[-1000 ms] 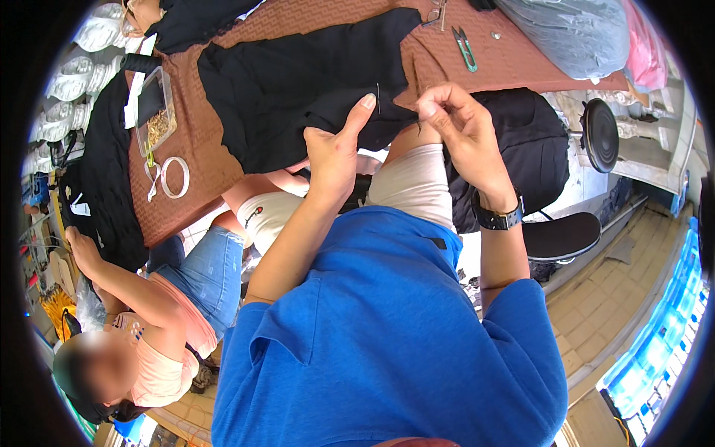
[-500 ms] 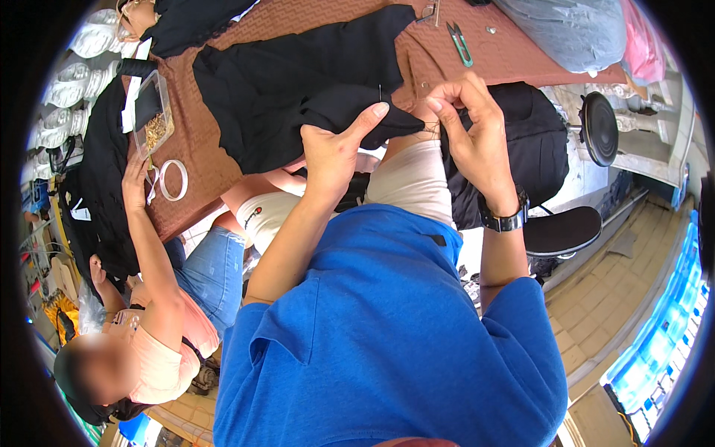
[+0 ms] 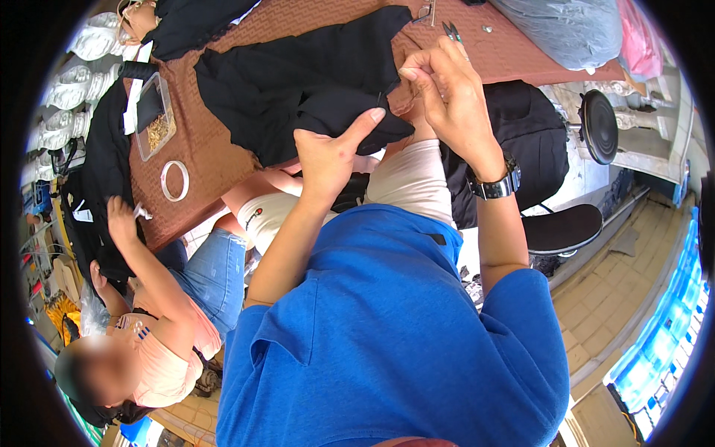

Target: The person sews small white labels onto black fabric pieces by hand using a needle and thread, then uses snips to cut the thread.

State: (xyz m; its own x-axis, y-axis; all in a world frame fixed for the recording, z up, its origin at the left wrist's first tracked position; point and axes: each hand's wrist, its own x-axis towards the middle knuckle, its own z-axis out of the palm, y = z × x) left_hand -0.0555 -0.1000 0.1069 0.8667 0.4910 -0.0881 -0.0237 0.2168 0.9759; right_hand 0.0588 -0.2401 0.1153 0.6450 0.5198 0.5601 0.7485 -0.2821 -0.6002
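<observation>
Black cloth (image 3: pixel 298 74) lies spread over the brown-covered surface (image 3: pixel 195 153) in front of you, its near side bunched up at the table's edge, above your pale shorts (image 3: pixel 410 179). Your left hand (image 3: pixel 328 160) has a firm grip on that bunched part, thumb lying on top and pointing toward the cloth's right corner. A thin dark pin or needle (image 3: pixel 380 98) stands up from the fabric just beyond your thumb tip.

Your right hand (image 3: pixel 450 97), with a dark watch (image 3: pixel 495 185) at the wrist, is just to the right of the cloth. Its grip is closed, thumb and forefinger meeting; you cannot tell whether a thread is between them. Snips (image 3: pixel 450 31) lie beyond those fingers, partly hidden.

Off to your left on the surface are a clear box (image 3: pixel 168 104) holding small gold-coloured bits and a white ring (image 3: pixel 164 181). Nearby, a co-worker's hand (image 3: pixel 121 222) is beside a white strip (image 3: pixel 141 212).
</observation>
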